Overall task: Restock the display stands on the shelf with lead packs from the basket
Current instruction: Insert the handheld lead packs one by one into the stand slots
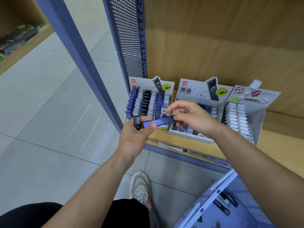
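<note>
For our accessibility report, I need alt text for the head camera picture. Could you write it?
The left hand and right hand hold a blue lead pack between them, in front of three display stands on a wooden shelf. The left hand also grips a black pack; a basket with dark packs sits lower right.

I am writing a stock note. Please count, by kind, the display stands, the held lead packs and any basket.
Display stands: 3 (left stand, middle stand, right stand)
Held lead packs: 2 (black pack, blue pack)
Basket: 1
Total: 6

"HB 0.7" on left stand (143,85), "黑晶 HB 0.7" on middle stand (196,91), "0.7" on blue pack (162,121)
</note>
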